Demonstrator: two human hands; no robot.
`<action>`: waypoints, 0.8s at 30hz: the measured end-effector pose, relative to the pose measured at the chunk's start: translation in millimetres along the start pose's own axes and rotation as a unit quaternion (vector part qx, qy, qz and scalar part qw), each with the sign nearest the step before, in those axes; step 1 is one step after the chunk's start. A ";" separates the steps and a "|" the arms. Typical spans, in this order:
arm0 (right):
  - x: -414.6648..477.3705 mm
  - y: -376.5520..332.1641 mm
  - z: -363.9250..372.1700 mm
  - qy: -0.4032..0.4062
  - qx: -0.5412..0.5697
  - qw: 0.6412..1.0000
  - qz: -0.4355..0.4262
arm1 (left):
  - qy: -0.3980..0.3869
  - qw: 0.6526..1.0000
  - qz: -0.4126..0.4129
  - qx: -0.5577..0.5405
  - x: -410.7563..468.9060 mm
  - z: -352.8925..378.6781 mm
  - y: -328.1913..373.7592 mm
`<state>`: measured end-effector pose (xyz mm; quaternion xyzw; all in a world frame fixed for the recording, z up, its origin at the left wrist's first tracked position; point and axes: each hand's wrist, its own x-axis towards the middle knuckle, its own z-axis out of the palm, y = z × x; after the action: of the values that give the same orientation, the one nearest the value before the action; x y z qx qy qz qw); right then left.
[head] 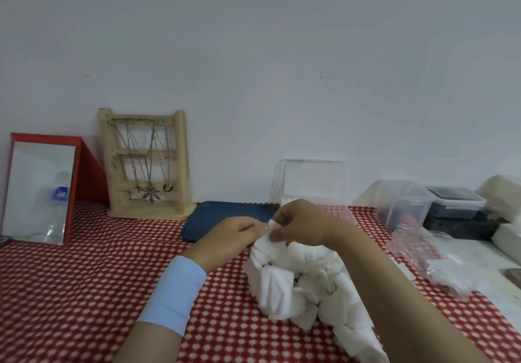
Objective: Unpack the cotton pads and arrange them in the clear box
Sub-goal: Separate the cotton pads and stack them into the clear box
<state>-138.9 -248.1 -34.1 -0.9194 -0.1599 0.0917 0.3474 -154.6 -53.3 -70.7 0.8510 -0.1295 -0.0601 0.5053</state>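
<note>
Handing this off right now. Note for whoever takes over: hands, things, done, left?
Left hand and right hand: both pinch one cotton pad just above the pile.
The pile lies loose on the red cloth, in front of the clear box, which stands open by the wall.
Plastic bag: crumpled, right of the pile.
Done: most pads look unpacked.
Left: arranging the pile in the box; a little white shows low in it, contents unclear.

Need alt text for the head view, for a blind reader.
The left hand and right hand pinch one white cotton pad above a loose pile of pads on a red dotted tablecloth. A clear box stands behind by the wall.
</note>
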 end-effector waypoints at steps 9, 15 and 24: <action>0.4 -6.6 8.3 0.012 0.180 0.983 -0.006 | 0.112 0.977 0.001 -0.179 -1.1 -1.1 -14.5; 6.0 6.0 16.1 0.037 0.267 0.963 0.010 | 0.120 0.933 -0.058 -0.335 1.7 -1.7 -20.4; 4.4 8.7 11.6 0.105 0.310 0.945 -0.012 | 0.191 0.919 -0.061 -0.340 0.7 -3.4 -24.6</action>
<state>-136.1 -245.6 -48.7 -0.7686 -0.0971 0.0351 0.6314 -149.2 -39.5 -90.6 0.6295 0.0499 0.0326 0.7747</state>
